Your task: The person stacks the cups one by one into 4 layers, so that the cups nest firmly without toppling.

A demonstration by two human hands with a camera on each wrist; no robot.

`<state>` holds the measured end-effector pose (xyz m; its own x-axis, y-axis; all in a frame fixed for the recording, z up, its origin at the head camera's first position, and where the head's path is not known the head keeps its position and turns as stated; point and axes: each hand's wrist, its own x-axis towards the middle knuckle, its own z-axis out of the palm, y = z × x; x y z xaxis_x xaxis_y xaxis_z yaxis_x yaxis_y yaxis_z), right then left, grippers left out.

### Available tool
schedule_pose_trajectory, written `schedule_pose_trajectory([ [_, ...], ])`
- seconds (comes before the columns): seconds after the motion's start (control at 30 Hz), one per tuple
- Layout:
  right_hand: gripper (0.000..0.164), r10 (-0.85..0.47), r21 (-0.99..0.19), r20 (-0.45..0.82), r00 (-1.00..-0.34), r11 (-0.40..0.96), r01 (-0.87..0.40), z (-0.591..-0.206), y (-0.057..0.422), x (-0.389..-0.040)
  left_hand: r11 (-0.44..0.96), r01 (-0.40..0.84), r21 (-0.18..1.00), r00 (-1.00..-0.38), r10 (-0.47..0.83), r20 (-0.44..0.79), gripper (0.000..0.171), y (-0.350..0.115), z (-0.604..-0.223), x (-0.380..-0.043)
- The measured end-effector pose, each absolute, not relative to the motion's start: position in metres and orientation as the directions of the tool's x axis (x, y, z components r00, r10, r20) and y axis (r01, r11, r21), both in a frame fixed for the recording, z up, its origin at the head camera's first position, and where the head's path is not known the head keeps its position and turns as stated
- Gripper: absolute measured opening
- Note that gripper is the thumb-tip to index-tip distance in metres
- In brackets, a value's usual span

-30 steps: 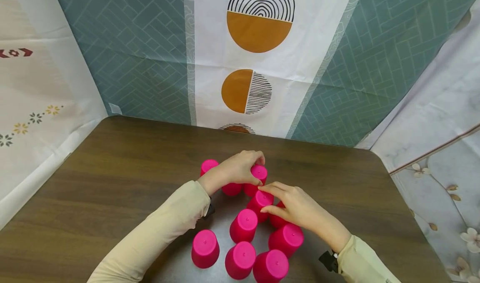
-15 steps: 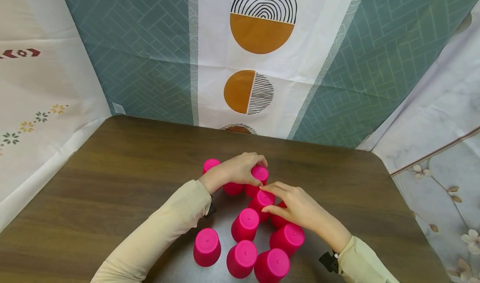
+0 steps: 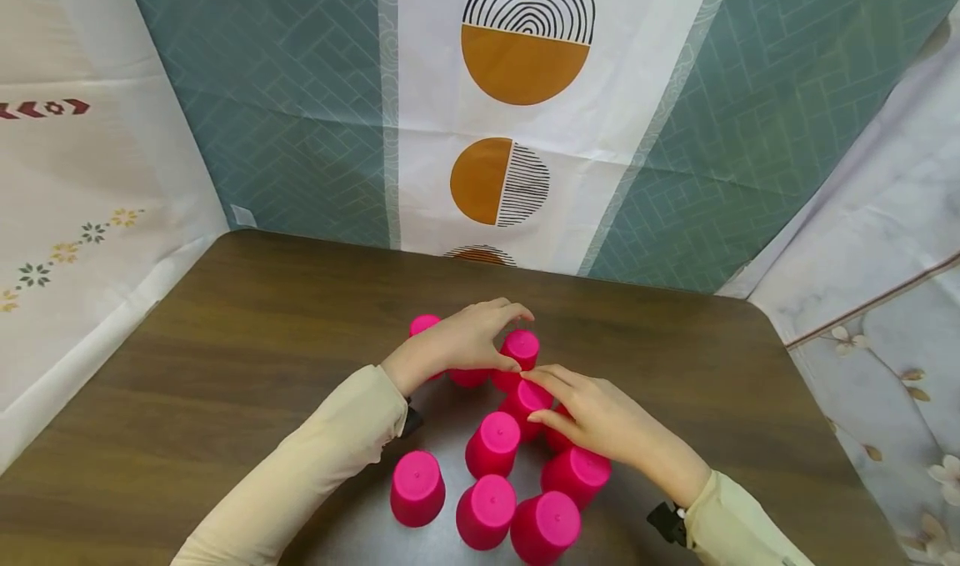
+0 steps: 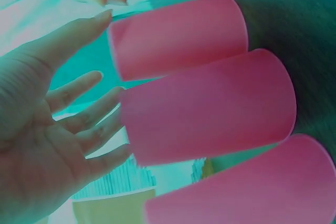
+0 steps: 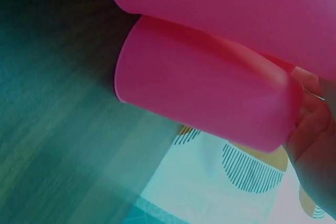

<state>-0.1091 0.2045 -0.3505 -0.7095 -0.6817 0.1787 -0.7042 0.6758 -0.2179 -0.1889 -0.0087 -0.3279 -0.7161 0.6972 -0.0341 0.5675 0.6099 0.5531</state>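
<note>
Several bright pink plastic cups stand upside down on the table. My left hand [image 3: 461, 341] is beside the far cup [image 3: 521, 345], its thumb and fingers spread apart around the upper part. In the left wrist view the left hand [image 4: 47, 119] has straight, parted fingers, their tips right at the end of a cup [image 4: 210, 108]. With thumb and fingers, my right hand [image 3: 600, 412] grips the top of the cup [image 3: 534, 395] just in front. The right wrist view shows a cup [image 5: 205, 82] with fingers [image 5: 312, 135] partly hidden behind its end.
Nearer me stand more pink cups: one by itself [image 3: 417, 487], one in the middle [image 3: 498, 437], and others close together [image 3: 557, 520]. Behind my left forearm another cup [image 3: 425, 323] is partly covered. A patterned cloth [image 3: 495, 182] hangs behind the wooden table [image 3: 315, 308].
My left hand's fingers have spread away from the far cup and the hand has drawn slightly left. The right hand stays at its cup. The whole view has shifted a little.
</note>
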Motion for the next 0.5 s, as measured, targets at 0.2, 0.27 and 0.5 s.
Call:
schedule_pose_trajectory([
  [0.2, 0.055, -0.683, -0.249, 0.207, -0.700, 0.655, -0.713, -0.344, 0.210, -0.110, 0.555, 0.559, 0.616, -0.748, 0.658, 0.085, 0.065, -0.040, -0.319, -0.155],
  [0.27, 0.056, -0.686, -0.243, 0.239, -0.687, 0.643, -0.726, -0.339, 0.212, -0.112, 0.536, 0.544, 0.646, -0.754, 0.650, 0.096, 0.064, -0.051, -0.317, -0.140],
  [0.5, 0.056, -0.681, -0.204, 0.417, -0.602, 0.575, -0.792, -0.319, 0.222, -0.119, 0.533, 0.479, 0.698, -0.793, 0.603, 0.084, 0.064, -0.085, -0.327, -0.082],
])
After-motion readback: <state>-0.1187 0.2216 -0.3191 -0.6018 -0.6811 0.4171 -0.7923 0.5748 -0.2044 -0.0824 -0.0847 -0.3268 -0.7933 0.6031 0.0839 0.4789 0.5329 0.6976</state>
